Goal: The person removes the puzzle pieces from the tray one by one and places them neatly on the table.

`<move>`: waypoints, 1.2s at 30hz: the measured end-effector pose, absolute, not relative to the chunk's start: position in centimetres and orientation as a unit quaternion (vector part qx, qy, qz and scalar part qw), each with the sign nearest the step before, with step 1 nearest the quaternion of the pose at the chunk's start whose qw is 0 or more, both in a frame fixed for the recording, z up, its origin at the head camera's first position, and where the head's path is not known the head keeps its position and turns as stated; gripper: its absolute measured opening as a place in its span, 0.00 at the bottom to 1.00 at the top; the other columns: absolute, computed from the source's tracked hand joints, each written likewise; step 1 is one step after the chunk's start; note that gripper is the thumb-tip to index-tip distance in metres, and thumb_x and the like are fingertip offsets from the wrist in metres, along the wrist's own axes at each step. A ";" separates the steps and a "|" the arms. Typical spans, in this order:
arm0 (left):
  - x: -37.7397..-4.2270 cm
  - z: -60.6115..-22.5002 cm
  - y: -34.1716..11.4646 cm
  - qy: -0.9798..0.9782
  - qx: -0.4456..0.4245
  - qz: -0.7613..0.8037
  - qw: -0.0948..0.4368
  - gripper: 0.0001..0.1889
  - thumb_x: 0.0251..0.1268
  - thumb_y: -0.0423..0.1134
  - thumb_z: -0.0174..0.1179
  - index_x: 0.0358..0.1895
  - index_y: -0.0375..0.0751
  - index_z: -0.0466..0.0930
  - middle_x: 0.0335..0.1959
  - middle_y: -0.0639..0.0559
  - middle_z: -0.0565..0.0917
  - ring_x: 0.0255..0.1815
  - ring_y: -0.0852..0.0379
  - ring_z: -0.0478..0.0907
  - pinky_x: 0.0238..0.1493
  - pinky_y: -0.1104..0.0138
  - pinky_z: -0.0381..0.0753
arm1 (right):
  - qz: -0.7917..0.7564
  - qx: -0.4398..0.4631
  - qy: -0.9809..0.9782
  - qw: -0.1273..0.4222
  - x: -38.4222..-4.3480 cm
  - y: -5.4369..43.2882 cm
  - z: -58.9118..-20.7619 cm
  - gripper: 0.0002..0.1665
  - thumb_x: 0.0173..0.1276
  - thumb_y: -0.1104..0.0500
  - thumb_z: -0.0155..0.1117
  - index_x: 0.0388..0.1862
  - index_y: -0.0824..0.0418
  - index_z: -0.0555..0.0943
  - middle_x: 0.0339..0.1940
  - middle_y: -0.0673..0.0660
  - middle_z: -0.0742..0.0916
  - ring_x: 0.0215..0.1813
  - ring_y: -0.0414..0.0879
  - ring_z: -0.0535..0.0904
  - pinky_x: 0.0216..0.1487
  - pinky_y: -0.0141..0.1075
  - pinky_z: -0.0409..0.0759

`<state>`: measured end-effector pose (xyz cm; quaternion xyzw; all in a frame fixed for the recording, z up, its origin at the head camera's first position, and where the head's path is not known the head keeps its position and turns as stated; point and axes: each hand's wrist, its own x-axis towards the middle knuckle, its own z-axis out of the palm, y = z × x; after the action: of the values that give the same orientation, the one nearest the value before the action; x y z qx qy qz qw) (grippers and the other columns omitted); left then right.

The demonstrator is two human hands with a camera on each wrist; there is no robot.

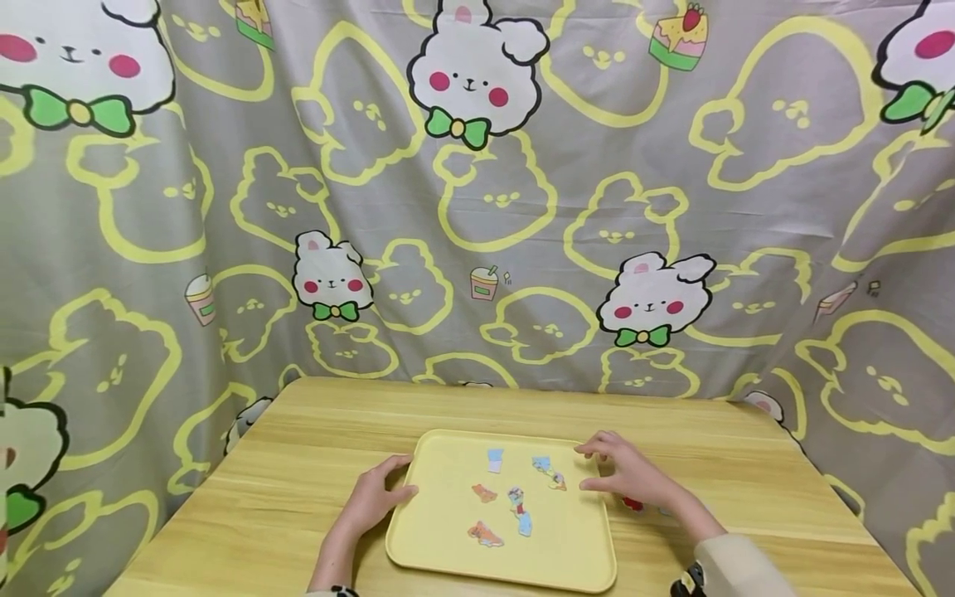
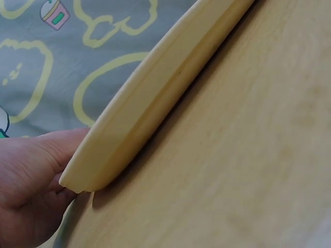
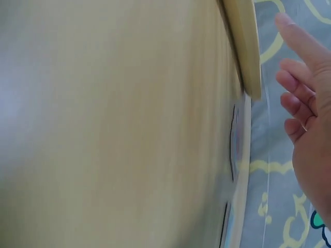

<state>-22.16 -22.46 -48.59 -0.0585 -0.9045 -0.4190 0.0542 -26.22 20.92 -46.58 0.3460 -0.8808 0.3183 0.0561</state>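
Tray held one-handed

Near the front edge of the yellow tray [image 1: 559, 547] lies an orange paper piece [image 1: 486, 534]. A red piece [image 1: 632, 503] sits on the table [image 1: 716, 431] outside its right edge. The left hand [image 1: 375, 495] grips the left edge, fingers curled, probably to steady it; the right hand [image 1: 627, 473], loosely spread and empty, hovers by the right. Blue pieces [image 1: 496, 458] lie toward the far edge.

Head view forward-down, low close wrist views, seemingly tilted, all sharing tray [image 1: 451, 507]
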 end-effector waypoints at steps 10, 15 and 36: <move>-21.8 -48.6 -22.5 -0.902 -0.055 -0.427 0.034 0.28 0.57 0.40 0.70 0.63 0.41 0.76 0.64 0.37 0.77 0.69 0.33 0.69 0.69 0.41 0.68 | 0.279 0.356 -0.891 0.029 -27.5 18.6 -47.1 0.38 0.57 0.43 0.73 0.59 0.66 0.79 0.43 0.53 0.80 0.42 0.43 0.70 0.39 0.31 0.72; -21.8 -48.8 -22.5 -0.902 -0.055 -0.426 0.035 0.28 0.57 0.40 0.70 0.63 0.41 0.76 0.64 0.38 0.78 0.69 0.33 0.69 0.70 0.41 0.67 | 0.268 0.365 -0.892 0.010 -27.8 17.9 -47.0 0.40 0.55 0.42 0.74 0.59 0.67 0.79 0.40 0.52 0.78 0.41 0.41 0.67 0.38 0.28 0.69; -22.2 -48.7 -22.5 -0.904 -0.059 -0.420 0.047 0.28 0.57 0.41 0.71 0.62 0.42 0.77 0.63 0.38 0.79 0.67 0.34 0.71 0.68 0.42 0.69 | 0.230 0.379 -0.896 -0.026 -28.7 16.8 -46.4 0.30 0.57 0.47 0.75 0.55 0.60 0.81 0.47 0.50 0.80 0.46 0.41 0.72 0.47 0.35 0.76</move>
<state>-22.17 -22.55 -48.74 -0.0585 -0.9044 -0.4200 0.0469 -28.74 16.79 -46.35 0.3793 -0.8960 0.2296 -0.0257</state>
